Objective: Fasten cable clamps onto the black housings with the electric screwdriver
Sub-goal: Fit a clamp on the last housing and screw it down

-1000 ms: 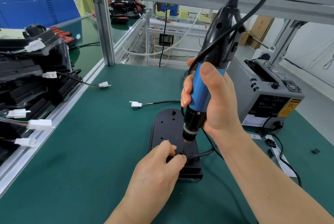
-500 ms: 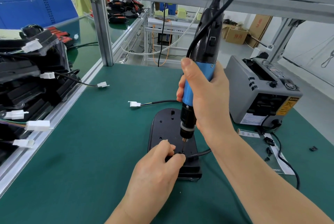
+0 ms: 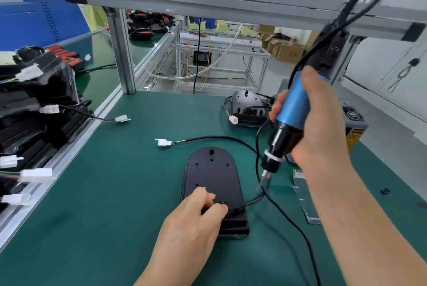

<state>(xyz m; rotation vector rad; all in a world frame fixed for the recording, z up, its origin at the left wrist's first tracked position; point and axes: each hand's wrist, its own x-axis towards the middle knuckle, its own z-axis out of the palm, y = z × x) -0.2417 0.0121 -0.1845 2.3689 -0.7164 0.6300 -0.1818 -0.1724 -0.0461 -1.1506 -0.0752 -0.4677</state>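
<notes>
A black oval housing (image 3: 211, 171) lies flat on the green mat in front of me. Its black cable (image 3: 215, 138) loops from the near end round to a white connector (image 3: 163, 142). My left hand (image 3: 196, 221) rests on the housing's near end, fingers curled and pinching the small cable clamp (image 3: 223, 203) where the cable leaves. My right hand (image 3: 321, 121) grips the blue electric screwdriver (image 3: 293, 105), tilted and lifted to the right of the housing, its bit (image 3: 265, 176) off the housing.
Stacked black housings with white connectors (image 3: 34, 124) fill the left side behind an aluminium rail. Another housing (image 3: 248, 106) lies at the back right beside a grey tape dispenser (image 3: 353, 121). A clear strip (image 3: 305, 198) lies on the mat at right. A frame post (image 3: 121, 54) stands at the back left.
My right hand has lifted the screwdriver off the clamp screw and swung it up and to the right. My left hand stays on the clamp. The camera view has shifted.
</notes>
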